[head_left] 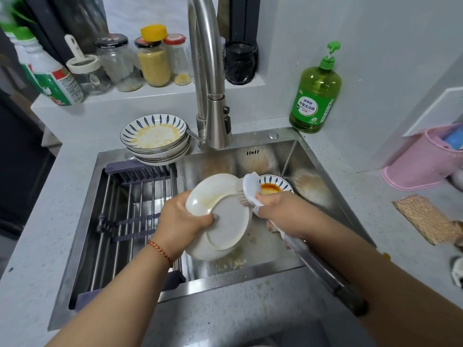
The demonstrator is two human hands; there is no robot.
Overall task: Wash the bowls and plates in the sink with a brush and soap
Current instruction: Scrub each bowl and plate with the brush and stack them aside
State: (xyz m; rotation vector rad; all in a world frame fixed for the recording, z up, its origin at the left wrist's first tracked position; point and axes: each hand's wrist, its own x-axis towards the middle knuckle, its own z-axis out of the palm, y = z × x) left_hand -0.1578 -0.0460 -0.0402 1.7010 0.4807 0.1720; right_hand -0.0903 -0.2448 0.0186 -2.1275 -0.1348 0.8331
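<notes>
So there's one steel sink [325, 186] sunk into the worktop [275, 309], with a slatted rack [132, 209] filling its left half. One stack of blue-patterned bowls [155, 139] sits at the far-left corner, top one smeared yellow; can't count them exactly. One green soap bottle [315, 96] stands far right. Left hand [183, 219] has its fingers wrapped round the white bowl [220, 216], tilted bottom-up over the basin. Right hand [278, 211] grips the white brush [250, 189], bristles on the bowl. One patterned dish [274, 186] with orange sauce lies behind.
</notes>
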